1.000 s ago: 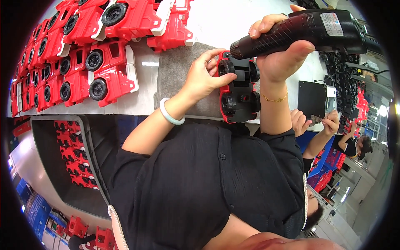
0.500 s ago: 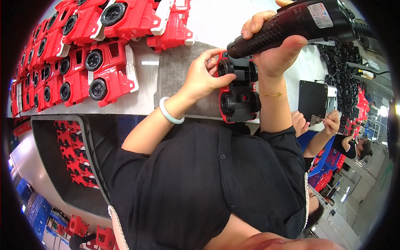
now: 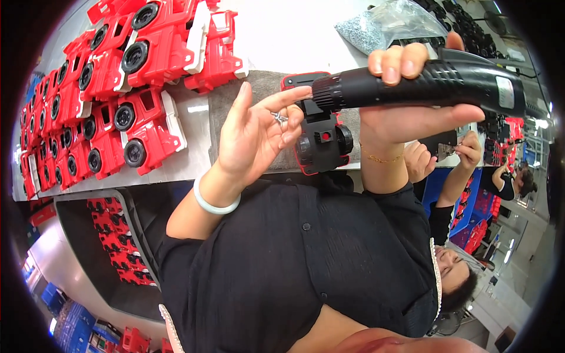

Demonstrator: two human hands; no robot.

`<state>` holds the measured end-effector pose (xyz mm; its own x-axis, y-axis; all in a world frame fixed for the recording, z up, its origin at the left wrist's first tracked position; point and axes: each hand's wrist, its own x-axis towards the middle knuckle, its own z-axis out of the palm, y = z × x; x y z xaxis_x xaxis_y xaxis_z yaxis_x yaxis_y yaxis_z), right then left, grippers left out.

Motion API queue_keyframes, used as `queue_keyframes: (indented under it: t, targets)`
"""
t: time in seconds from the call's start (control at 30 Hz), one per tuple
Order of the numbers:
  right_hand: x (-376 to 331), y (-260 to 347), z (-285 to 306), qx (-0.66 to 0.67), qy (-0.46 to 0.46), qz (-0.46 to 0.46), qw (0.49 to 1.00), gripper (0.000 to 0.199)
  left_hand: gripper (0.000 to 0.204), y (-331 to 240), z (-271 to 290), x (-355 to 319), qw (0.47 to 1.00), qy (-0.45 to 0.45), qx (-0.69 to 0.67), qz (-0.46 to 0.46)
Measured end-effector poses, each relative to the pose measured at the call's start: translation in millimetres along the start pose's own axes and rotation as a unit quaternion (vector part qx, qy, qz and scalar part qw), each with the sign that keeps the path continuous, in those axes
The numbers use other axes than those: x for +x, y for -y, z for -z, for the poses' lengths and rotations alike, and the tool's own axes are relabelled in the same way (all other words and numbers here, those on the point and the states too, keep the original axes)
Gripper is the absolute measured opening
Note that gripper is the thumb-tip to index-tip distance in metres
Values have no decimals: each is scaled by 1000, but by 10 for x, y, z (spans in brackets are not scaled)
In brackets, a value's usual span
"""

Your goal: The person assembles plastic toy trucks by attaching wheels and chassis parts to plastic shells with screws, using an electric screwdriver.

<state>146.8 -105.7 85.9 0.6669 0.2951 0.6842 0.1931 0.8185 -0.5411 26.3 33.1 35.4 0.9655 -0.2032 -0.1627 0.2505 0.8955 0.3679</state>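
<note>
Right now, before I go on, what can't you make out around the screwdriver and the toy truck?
Head view only:
- Tip of the black electric screwdriver: hidden behind the left hand fingers.
- Small screws in the left palm: too small to count.
- Red toy truck top end: covered by the screwdriver and the right hand.
- Clear bag contents: too small and blurred to identify.
- Far red trucks: bent and blurred at the rim.

Toy factory: rows of red toy trucks (image 3: 112, 100)
</note>
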Motion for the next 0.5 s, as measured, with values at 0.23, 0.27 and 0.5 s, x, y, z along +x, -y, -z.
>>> queue_keyframes:
  t: [0.23,0.27,0.5]
  targets:
    - [-71,-30,-96,24,-33,-16,999,83,73,87,-7,35,1000,9,26,6]
    - [-73,-26,-107,25,-32,-11,999,83,73,90,-6,44,999,11,31,5]
    - [-89,-1,-131,30,-49,-11,998,82,74,117,-63,47,998,34,48,4]
